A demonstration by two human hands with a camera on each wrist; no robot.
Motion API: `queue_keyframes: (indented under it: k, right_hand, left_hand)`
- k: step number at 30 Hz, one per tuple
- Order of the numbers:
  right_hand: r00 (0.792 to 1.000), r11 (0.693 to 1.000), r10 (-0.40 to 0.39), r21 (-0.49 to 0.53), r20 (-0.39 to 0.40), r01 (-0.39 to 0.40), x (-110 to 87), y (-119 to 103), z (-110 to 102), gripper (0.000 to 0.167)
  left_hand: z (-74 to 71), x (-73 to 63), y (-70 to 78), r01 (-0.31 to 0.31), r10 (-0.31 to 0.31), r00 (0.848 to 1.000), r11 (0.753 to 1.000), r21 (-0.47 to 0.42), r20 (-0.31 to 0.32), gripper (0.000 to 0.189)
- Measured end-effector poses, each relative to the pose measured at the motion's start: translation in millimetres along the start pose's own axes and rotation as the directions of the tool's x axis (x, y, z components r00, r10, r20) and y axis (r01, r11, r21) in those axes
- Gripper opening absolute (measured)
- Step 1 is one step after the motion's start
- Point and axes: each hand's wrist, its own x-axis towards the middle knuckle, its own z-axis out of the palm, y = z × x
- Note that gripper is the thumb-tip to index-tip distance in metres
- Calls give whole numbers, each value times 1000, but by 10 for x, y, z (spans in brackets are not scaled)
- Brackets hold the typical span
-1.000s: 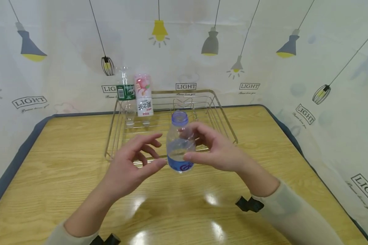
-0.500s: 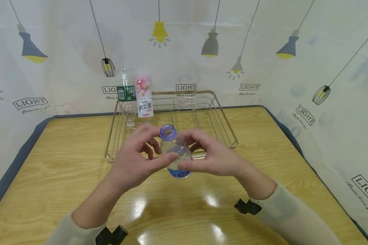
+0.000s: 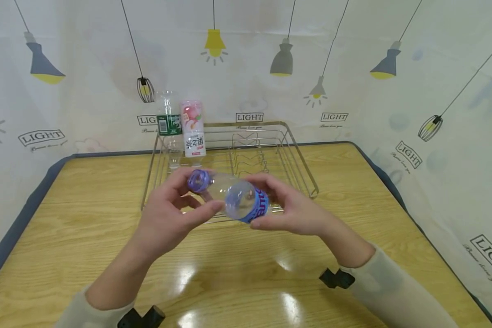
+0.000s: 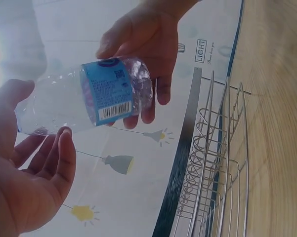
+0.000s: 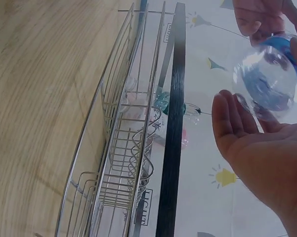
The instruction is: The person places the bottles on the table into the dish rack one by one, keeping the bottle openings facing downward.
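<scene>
A clear plastic bottle (image 3: 238, 198) with a blue label and a purple, uncapped neck is held lying nearly sideways above the table, its mouth to the left. My left hand (image 3: 170, 212) is at the neck end, thumb on the near side and fingers behind. At the base end my right hand (image 3: 295, 209) grips the bottle, its thumb by the label's lower edge. In the left wrist view, the label's barcode side faces the camera, with the right hand (image 4: 148, 42) around the base. The right wrist view shows the round bottle bottom (image 5: 267, 84) over the right fingers.
Behind the hands a metal wire rack (image 3: 270, 123) sits on the wooden table (image 3: 86, 218). Upside down at its back left stand a green-labelled clear bottle (image 3: 169, 125) and a pink-and-white peach drink bottle (image 3: 193, 127). A patterned curtain (image 3: 246, 68) surrounds the table.
The bottle has gone from upright to nearly sideways, its neck swinging left into the left hand. The left hand first closed in on it; the right hand has stayed on the bottle.
</scene>
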Motion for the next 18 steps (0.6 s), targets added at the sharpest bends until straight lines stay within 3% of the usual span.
queue_keyframes:
  k: [4, 9, 14, 18]
  right_hand:
    - [1000, 996, 4, 93, 5, -4, -29, 23, -8, 85]
    - [999, 974, 28, 226, 16, -31, -54, 50, -19, 77]
    - [999, 973, 36, 229, -3, -34, -61, 71, -51, 70]
    - [1000, 983, 17, 185, -3, -16, -56, 84, -76, 69]
  left_hand:
    - [-30, -13, 3, 33, -34, 999, 998, -54, -9, 48]
    - [-72, -36, -13, 49, -49, 999, 998, -42, 4, 50]
    - [-171, -26, -18, 22, -20, 1000, 994, 105, -12, 63]
    - [-262, 3, 22, -13, 6, 1000, 963, 268, 29, 67]
